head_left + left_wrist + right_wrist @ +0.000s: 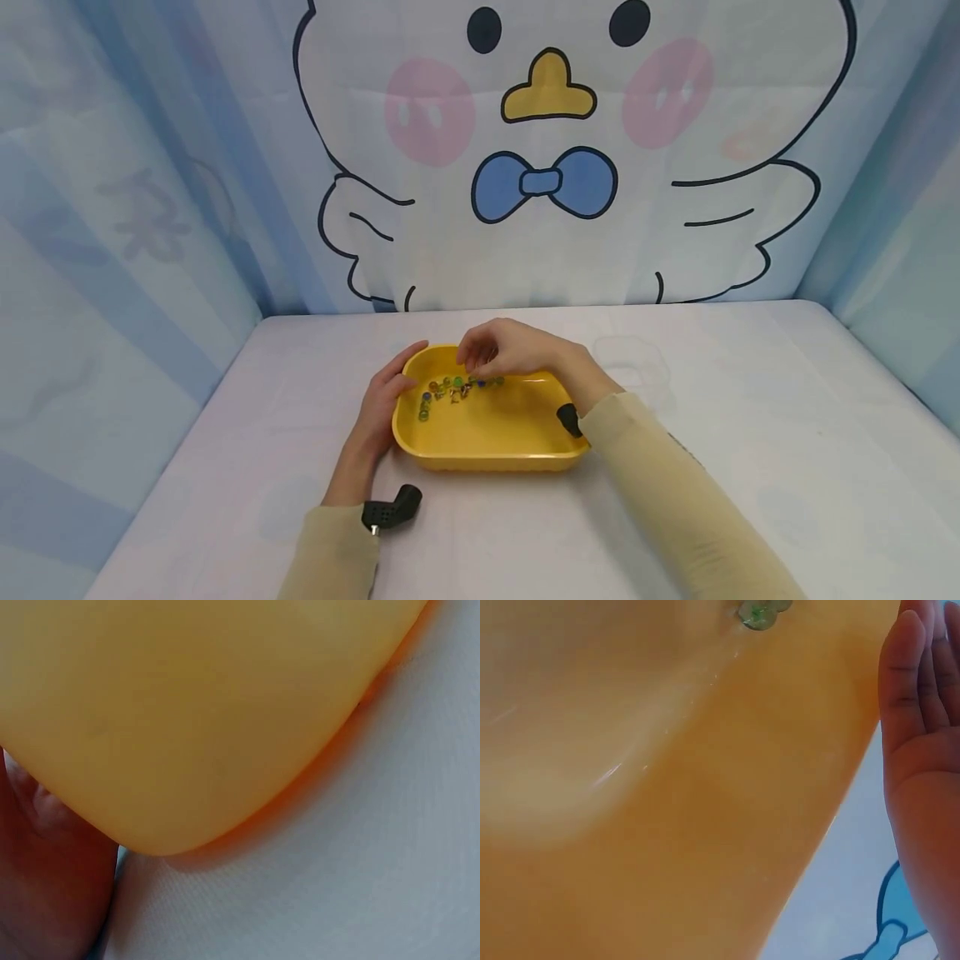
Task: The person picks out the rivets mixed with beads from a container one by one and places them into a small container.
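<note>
Printed curtain (540,267) behind; pale counter (750,400). Small shiny pieces (458,382), multicoloured: along the far-left inside of a yellow tray (495,429) on the counter. Right hand (510,348): over the pieces, fingers bent downward; whether pinching any, cannot tell. Left hand (378,408): fingers gripping the tray's left rim.

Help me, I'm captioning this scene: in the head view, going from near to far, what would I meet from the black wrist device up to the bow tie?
Black device on the left wrist → near wall of the yellow tray → small shiny pieces → right hand → printed blue bow tie.
</note>
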Demonstrator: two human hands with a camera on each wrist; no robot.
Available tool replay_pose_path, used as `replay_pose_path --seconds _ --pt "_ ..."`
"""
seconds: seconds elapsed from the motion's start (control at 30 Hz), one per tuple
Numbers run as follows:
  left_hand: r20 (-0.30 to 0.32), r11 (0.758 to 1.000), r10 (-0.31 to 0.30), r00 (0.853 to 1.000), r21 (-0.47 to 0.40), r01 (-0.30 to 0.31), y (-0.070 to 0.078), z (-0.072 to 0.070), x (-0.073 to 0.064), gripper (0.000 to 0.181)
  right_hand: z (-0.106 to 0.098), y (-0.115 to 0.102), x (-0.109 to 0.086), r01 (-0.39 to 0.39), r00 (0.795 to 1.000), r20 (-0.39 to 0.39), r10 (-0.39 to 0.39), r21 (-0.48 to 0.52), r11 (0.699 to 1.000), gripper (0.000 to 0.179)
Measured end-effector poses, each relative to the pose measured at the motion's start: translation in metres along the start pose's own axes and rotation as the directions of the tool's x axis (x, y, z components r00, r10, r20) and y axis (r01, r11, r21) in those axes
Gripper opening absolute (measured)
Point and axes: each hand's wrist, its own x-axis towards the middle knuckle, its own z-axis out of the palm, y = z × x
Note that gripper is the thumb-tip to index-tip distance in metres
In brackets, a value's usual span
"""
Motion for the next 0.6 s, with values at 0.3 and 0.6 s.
replay_pose_path --seconds 0.3,0.6 --pt "-0.001 1.0 -0.005 1.0 0.001 0.005 0.0 -0.001 -0.001 0.063 0.007 0.005 0.008 -0.006 0.996 0.09 0.009 -0.026 1.0 0.022" --pt "0.002 1.0 -0.004 1.0 0.005 0.004 0.0 0.0 0.0 0.063 0.012 0.007 0.011 0.007 0.988 0.157 0.003 -0.065 0.998 0.02"
